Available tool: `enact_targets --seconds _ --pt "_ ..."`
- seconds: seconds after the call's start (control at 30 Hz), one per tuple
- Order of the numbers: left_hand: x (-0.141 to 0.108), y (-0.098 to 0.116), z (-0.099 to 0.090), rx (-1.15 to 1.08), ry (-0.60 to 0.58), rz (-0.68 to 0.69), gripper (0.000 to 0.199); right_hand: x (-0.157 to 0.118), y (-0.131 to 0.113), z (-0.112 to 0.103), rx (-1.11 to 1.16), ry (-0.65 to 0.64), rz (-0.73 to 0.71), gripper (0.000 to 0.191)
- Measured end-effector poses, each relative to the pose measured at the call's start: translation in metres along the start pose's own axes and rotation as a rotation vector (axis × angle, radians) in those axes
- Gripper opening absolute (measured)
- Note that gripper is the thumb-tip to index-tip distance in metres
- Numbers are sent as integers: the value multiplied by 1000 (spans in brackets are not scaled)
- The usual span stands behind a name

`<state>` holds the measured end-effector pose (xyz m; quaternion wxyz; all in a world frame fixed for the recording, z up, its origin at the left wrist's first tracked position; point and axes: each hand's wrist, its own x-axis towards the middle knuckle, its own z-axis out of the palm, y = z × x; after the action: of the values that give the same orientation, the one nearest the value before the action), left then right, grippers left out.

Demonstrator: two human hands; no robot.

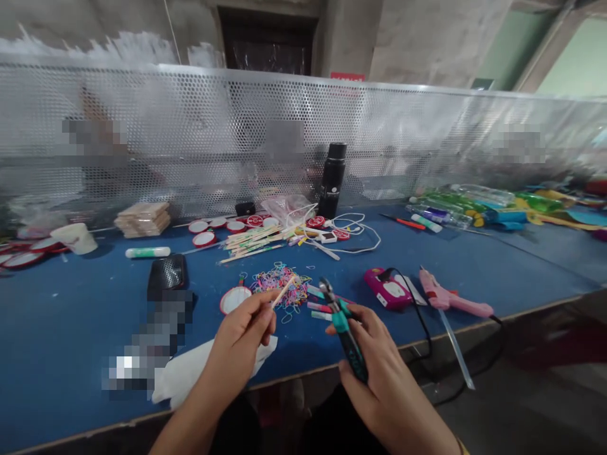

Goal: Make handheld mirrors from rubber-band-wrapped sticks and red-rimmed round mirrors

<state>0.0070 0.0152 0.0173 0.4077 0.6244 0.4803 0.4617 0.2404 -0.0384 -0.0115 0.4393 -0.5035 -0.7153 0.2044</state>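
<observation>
Your left hand (pixel 243 335) pinches a stick (pixel 284 291) above the near tabletop (pixel 71 328), near rubber bands (pixel 270 279); your right hand (pixel 377 360) is clamped on pliers (pixel 340 321), right of the stick, apart from it. Step in hand: apparently readying both; the next move likely calls for steady alignment.

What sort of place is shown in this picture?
Probably a handicraft workshop: a pink glue gun and a pile of small colourful bands lie on the long blue table, and the right hand holds pliers.
</observation>
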Motion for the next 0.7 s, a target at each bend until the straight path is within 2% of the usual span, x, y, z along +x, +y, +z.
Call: enact_targets --seconds 0.13,0.3,0.53,0.7 --pt "-1 6 7 71 -14 43 35 1 0 1 -89 -88 -41 59" --pt "-1 7 8 179 -12 69 34 2 2 7 -108 -188 -49 53" --pt "-7 6 3 216 -27 95 34 0 -10 10 -125 -242 -77 37" --pt "-9 6 -2 283 -43 132 30 1 -16 11 -153 -292 -50 33"
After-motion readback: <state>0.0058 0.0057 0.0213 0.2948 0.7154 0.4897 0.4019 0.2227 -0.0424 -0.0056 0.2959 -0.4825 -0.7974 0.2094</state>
